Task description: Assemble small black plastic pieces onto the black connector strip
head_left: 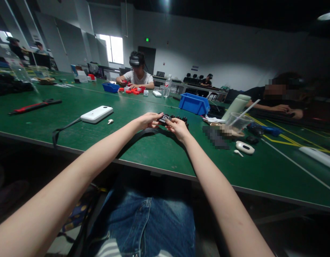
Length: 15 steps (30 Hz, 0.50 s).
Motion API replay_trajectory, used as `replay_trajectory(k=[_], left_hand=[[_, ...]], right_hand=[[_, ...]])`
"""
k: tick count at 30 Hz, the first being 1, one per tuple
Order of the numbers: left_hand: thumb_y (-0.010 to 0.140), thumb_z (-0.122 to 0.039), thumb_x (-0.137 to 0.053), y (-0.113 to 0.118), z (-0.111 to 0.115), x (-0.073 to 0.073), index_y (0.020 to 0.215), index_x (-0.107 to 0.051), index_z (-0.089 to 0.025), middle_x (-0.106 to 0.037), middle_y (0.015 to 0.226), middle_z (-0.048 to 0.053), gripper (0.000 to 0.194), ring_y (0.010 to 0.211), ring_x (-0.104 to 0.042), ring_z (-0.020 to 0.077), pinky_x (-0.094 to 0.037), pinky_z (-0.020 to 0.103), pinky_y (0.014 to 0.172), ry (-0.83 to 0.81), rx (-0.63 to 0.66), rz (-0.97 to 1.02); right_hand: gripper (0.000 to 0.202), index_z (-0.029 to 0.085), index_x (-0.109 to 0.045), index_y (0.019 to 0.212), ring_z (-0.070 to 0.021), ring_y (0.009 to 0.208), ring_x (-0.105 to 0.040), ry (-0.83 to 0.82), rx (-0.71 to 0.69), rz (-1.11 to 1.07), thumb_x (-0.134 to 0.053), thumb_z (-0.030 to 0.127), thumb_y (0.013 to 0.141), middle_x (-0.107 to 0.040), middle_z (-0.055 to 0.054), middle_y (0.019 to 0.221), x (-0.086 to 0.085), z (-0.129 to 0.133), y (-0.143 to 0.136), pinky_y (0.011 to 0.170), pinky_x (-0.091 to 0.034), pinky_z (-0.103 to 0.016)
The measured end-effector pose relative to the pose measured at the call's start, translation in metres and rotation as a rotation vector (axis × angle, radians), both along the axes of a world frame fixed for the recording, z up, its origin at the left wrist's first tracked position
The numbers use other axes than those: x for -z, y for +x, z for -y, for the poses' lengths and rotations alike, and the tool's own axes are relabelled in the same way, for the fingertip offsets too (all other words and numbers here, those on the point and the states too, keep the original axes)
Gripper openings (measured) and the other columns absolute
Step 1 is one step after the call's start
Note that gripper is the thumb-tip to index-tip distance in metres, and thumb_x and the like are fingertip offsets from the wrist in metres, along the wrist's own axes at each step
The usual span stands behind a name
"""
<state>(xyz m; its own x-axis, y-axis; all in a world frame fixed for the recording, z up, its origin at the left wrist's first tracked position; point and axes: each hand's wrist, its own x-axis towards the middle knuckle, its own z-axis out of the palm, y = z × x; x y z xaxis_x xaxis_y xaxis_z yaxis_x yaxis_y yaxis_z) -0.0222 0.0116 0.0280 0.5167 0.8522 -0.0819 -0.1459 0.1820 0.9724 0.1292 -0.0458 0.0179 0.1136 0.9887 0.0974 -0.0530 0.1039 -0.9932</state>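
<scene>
Both hands meet over the green table [100, 139], closed on a small black piece with a pale grey face [165, 119]; its exact kind is too small to make out. My left hand [149, 120] grips its left side, fingers along the top edge and underneath. On the right side, my right hand [178, 128] pinches it with the thumb on the near face. Just behind the right fingers lies a cluster of small black pieces [184, 120], partly hidden. A dark strip [146, 132] rests on the table below the hands.
To the left are a white power bank [97, 114], an earbud [110, 121] and a red-black tool [35, 106]. A blue bin [194, 103] stands behind my hands. Rightward sit a plastic cup [237, 123] and an earbud case [245, 147]. A person [139, 76] handles red pieces opposite.
</scene>
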Motion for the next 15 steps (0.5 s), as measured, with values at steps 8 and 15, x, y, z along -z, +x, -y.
replay_trajectory(k=[8, 15], left_hand=[[0.065, -0.032, -0.079, -0.002, -0.006, 0.009, 0.072, -0.054, -0.012, -0.055, 0.056, -0.002, 0.033, 0.044, -0.052, 0.0037, -0.038, 0.015, 0.043, 0.161, 0.021, -0.058], [0.068, -0.022, -0.077, 0.001, -0.001, 0.004, 0.068, -0.047, -0.014, -0.053, 0.055, -0.004, 0.031, 0.044, -0.052, 0.0038, -0.035, 0.014, 0.042, 0.228, -0.103, -0.111]], right_hand=[[0.03, 0.016, -0.048, 0.066, -0.0072, 0.049, -0.06, -0.02, 0.047, 0.01, -0.078, 0.016, 0.063, -0.058, 0.004, 0.056, 0.001, -0.001, 0.0, 0.051, -0.049, -0.017], [0.027, 0.018, -0.053, 0.077, -0.0116, 0.059, -0.062, 0.085, 0.145, 0.396, -0.073, 0.033, 0.069, -0.063, 0.001, 0.068, 0.003, -0.004, 0.01, 0.058, -0.051, -0.025]])
